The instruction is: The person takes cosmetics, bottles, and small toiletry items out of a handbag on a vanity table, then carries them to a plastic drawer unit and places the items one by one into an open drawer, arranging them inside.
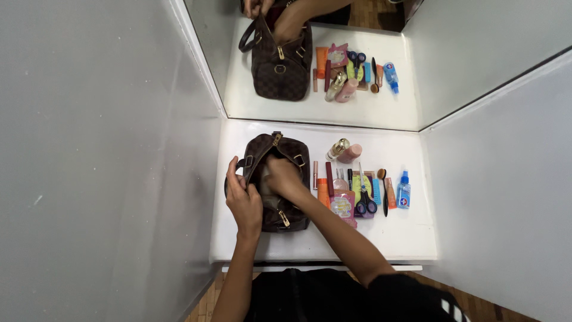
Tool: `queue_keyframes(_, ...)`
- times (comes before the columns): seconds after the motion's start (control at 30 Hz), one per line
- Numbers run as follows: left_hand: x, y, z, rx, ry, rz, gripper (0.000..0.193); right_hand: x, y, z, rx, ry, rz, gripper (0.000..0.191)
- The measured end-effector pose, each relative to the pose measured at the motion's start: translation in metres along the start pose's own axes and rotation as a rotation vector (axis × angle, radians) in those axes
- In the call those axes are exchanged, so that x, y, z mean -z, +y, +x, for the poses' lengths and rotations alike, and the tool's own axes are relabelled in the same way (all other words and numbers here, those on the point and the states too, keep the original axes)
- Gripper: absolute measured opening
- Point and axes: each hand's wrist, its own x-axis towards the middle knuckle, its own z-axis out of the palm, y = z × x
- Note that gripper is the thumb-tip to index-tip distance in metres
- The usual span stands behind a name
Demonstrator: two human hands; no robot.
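Note:
A dark brown checked handbag with gold fittings lies open on the left of a white shelf. My left hand grips the bag's near left edge and holds it open. My right hand reaches down inside the bag's opening; its fingers are hidden in there, so what they hold does not show. Right of the bag lie cosmetics: a gold-capped bottle, a pink tube, black-handled scissors, a blue spray bottle and a makeup brush.
A mirror behind the shelf repeats the bag, hands and cosmetics. Grey walls close in on both sides. An orange tube, a pink sachet and a lip gloss lie close beside my right forearm. Wooden floor shows below the shelf.

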Motion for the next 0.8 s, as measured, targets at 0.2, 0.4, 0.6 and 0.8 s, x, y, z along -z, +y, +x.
queue_keyframes(0.2,-0.003,0.004,-0.002,0.107,-0.038,0.025,0.073,0.101,0.034,-0.100,0.046,0.363,0.500,0.044)
queue_keyframes(0.4,-0.008,0.004,-0.005,0.007,0.000,0.078,0.074,0.130,0.138,-0.158,-0.076,0.446,0.938,0.038)
queue_keyframes(0.6,-0.014,0.003,-0.006,0.036,-0.022,0.069,0.074,0.106,0.183,-0.146,-0.345,0.102,0.231,0.047)
queue_keyframes(0.8,-0.014,0.003,-0.008,0.033,-0.007,0.062,0.073,0.091,0.106,-0.127,-0.099,0.432,0.224,0.036)
